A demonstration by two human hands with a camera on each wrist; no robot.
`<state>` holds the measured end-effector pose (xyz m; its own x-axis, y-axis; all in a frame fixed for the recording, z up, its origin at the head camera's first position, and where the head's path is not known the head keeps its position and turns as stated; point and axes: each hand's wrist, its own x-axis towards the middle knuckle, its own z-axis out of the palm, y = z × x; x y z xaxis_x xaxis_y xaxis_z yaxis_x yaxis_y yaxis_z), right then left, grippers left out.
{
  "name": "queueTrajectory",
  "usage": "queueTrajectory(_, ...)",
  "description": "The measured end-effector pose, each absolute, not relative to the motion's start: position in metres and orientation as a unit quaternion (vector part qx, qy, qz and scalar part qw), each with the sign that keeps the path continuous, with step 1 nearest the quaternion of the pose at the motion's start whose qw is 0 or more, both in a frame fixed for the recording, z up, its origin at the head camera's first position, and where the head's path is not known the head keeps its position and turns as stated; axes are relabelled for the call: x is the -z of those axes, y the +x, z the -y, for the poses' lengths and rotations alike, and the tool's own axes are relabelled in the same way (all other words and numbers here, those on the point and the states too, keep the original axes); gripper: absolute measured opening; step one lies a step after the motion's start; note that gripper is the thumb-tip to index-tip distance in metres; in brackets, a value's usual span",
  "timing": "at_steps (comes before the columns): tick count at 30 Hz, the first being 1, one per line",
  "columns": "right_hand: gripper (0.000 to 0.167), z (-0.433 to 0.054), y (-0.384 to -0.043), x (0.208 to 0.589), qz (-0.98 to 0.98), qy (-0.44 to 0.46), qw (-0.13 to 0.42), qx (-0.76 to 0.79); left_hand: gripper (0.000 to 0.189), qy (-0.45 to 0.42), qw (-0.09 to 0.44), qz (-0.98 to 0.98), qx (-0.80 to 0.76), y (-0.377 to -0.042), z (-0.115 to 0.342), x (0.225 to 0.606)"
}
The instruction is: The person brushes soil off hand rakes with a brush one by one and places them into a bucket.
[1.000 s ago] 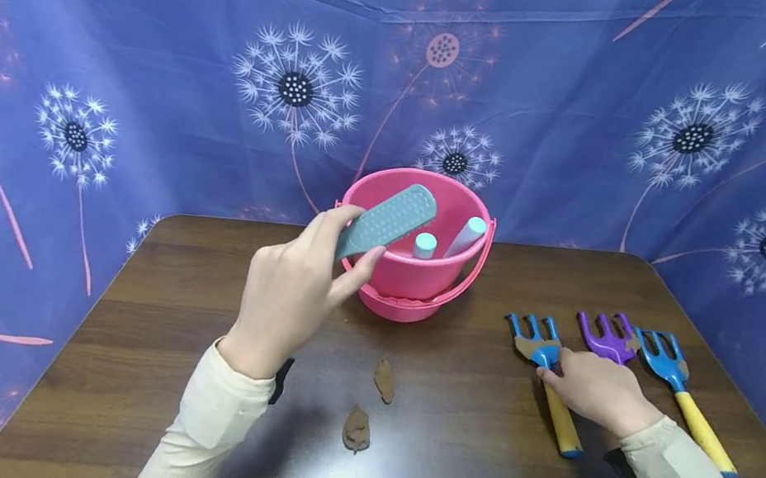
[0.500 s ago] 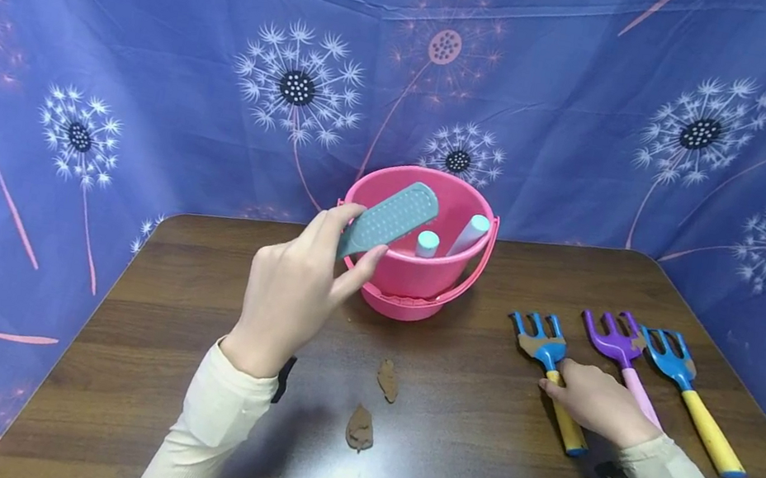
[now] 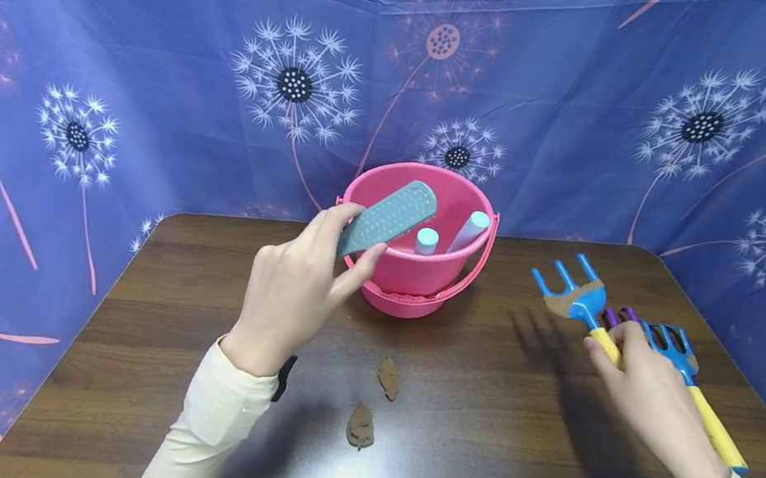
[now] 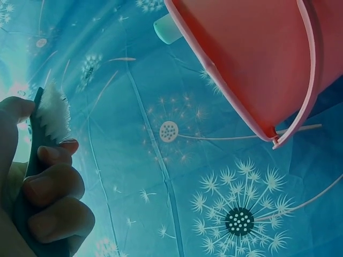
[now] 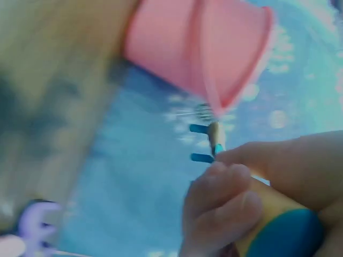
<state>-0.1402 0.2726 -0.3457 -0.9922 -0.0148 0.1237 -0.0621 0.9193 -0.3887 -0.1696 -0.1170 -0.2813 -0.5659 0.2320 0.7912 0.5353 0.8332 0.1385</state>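
Note:
My left hand [image 3: 288,291] holds a teal brush [image 3: 389,219] in front of the pink bucket's rim, its back turned up. White bristles [image 4: 53,115] show on its other side in the left wrist view. My right hand [image 3: 654,399] grips the yellow handle of a blue hand rake [image 3: 587,301], raised off the table with its prongs pointing up and left. Brown clay-like matter sticks to the base of those prongs. Behind the right hand, a purple hand rake [image 3: 630,314] is mostly hidden. Another blue hand rake [image 3: 717,430] with a yellow handle lies to its right.
The pink bucket [image 3: 406,280] stands at the back of the wooden table [image 3: 174,323], holding two pale cylinders [image 3: 470,232] with mint ends. Three brown pieces [image 3: 360,428] lie in a rough line in front of it. A blue dandelion-print cloth [image 3: 193,58] hangs behind.
My right hand has taken hold of the left blue hand rake's handle and lifted it off the table. The left hand and the brush have stayed in place.

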Motion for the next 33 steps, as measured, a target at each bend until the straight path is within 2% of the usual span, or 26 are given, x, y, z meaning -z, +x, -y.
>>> queueTrajectory(7,0.026,-0.24,-0.124,0.308,0.95,0.057,0.211,-0.223,0.041,-0.23,0.412,0.862,0.185,-0.17,0.115,0.282)
queueTrajectory(11,0.023,-0.208,-0.122,0.296,0.935,0.096,0.26,-0.223,0.041,-0.238,0.423,0.855,0.184,-0.17,0.114,0.283)
queueTrajectory(21,0.027,-0.142,-0.136,0.282,0.923,0.139,0.287,-0.214,0.045,-0.25,0.446,0.839,0.187,-0.17,0.113,0.284)
queueTrajectory(33,0.032,-0.122,-0.142,0.287,0.904,0.162,0.314,-0.24,0.044,-0.255,0.452,0.841,0.151,-0.173,0.112,0.287)
